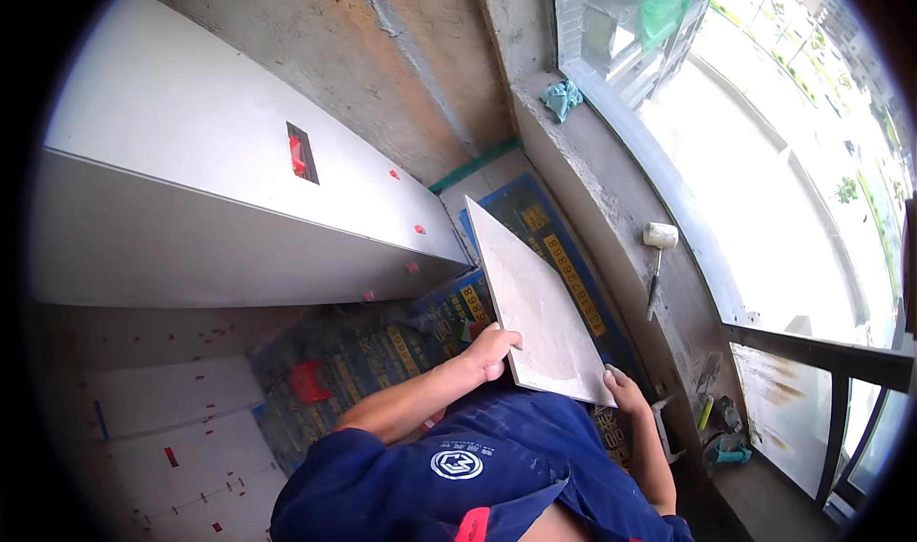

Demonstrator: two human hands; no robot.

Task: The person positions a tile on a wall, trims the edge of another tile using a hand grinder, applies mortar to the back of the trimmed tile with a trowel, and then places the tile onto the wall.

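Note:
A large rectangular tile [540, 298], pale grey with a rough-looking face toward me, is held tilted in front of my body. My left hand [491, 351] is closed round its near left edge, thumb on the pale face. At the near right corner my right hand [623, 390] grips the tile with the thumb on top; the fingers beneath are hidden. The tile's far corner points toward the wall corner, apart from the tiled wall [353, 131] on the left, which has a cut-out opening and red spacers.
On the right ledge [611, 193] lie a white-headed mallet [659, 239] and a teal cloth [562, 99]. A teal power tool [728, 454] and a yellow-green marker-like item [706, 412] are near the window frame. Printed blue sheeting [373, 370] covers the floor, with a red item [308, 382] on it.

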